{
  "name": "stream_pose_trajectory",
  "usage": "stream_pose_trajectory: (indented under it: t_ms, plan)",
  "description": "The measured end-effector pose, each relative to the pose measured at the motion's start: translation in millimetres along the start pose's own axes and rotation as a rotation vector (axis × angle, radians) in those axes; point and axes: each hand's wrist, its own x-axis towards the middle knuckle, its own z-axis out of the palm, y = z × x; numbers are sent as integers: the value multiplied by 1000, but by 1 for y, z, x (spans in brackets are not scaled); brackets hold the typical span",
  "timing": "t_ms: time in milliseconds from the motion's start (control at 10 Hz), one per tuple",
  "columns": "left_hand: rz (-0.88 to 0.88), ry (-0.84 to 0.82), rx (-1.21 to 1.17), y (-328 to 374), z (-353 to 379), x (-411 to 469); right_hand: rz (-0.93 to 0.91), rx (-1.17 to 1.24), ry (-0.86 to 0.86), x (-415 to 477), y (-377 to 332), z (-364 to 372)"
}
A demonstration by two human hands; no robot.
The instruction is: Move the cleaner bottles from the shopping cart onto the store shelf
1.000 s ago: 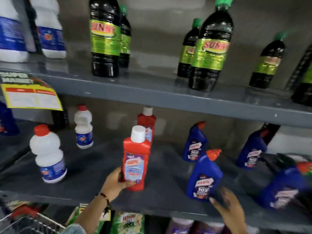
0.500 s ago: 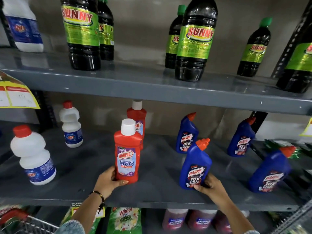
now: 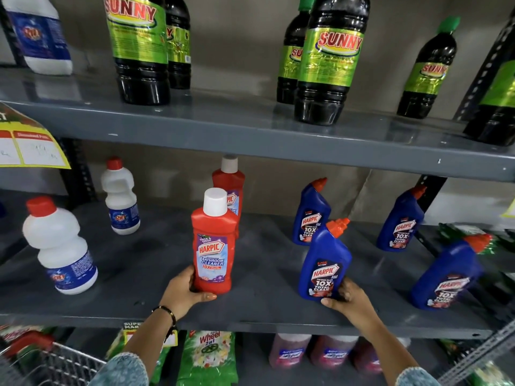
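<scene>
A red Harpic bathroom cleaner bottle [image 3: 213,246] with a white cap stands upright on the grey middle shelf [image 3: 250,310]. My left hand [image 3: 182,292] grips its base from the left. To its right stands a blue Harpic bottle [image 3: 324,263] with an orange cap, and my right hand [image 3: 348,300] holds its lower right side. Both bottles rest on the shelf near the front edge. The wire shopping cart [image 3: 55,360] shows at the bottom left corner.
A second red bottle [image 3: 230,188] stands behind the held one. Three more blue Harpic bottles [image 3: 310,215] sit to the right, and two white bottles [image 3: 60,246] to the left. Dark Sunny bottles [image 3: 326,59] fill the upper shelf. Detergent packs [image 3: 207,358] lie below.
My right hand came up from below and closed on the blue bottle. The red bottle came to rest on the shelf with my left hand on it. The view shifted slightly.
</scene>
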Motion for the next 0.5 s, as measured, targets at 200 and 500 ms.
stream_pose_trajectory:
  t_ms: [200,500]
  plan:
    - [3,14,12,2,1,-1,-11,-76,54,2,1,3]
    - [48,49,77,-1,3,-5,19,-34,174,-11,-8,11]
